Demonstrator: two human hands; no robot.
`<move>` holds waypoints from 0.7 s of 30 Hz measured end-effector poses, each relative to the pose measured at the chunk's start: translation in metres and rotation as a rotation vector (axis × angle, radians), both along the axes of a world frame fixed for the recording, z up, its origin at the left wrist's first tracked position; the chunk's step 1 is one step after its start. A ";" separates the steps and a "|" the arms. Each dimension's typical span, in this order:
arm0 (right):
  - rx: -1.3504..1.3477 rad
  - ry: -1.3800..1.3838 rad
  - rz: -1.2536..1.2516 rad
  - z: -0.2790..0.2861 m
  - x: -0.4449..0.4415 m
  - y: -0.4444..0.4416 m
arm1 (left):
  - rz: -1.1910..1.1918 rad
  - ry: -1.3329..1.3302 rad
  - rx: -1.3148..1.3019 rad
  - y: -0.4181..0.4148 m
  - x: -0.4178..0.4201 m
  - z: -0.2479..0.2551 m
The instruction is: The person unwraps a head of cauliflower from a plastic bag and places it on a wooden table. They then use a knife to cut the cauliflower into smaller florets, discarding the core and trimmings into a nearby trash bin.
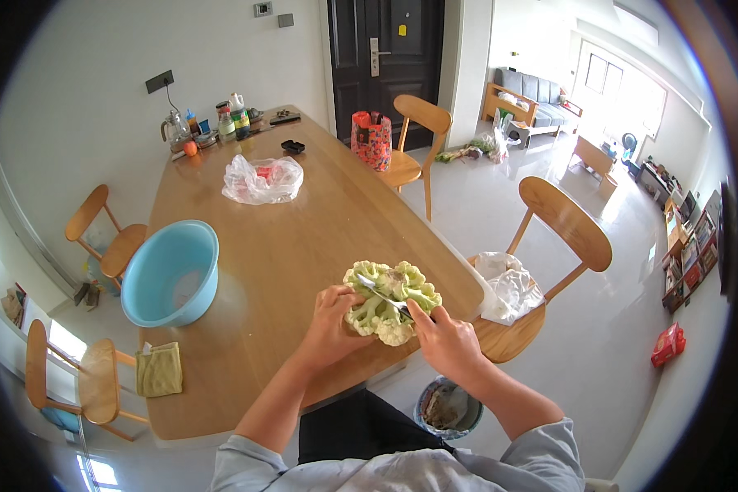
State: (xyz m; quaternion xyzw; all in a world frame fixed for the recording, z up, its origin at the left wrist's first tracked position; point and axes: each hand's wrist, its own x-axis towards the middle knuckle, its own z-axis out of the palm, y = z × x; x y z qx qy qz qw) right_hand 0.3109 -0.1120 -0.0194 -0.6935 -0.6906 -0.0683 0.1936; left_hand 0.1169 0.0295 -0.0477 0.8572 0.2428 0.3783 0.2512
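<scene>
A head of cauliflower [393, 329] is held over the near right part of the wooden table [320, 234], its cut stem side facing up. My left hand [335, 329] grips it from the left, the fingers partly hidden behind and under it. In my right hand [449, 338] is a small knife [384, 294], its dark handle mostly covered by my fingers. The blade lies across the pale green stalks, its tip near the browned core. How deep the blade sits among the stalks cannot be told.
A light blue plastic basin [141, 289] stands at the table's left edge, near a folded olive cloth [160, 369]. A crumpled plastic bag [263, 179] lies farther back. On the floor is a waste bin [476, 418]. A wooden chair [566, 227] holds a white bag [509, 289].
</scene>
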 end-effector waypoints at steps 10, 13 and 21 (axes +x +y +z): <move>0.023 0.569 0.189 0.011 -0.018 -0.004 | -0.029 0.319 -0.071 -0.005 -0.024 0.104; -0.014 0.791 0.185 0.010 -0.018 -0.004 | -0.065 0.342 -0.044 -0.002 -0.009 0.119; -0.032 0.898 0.081 -0.019 -0.021 -0.006 | 0.154 0.352 0.361 -0.045 0.042 0.077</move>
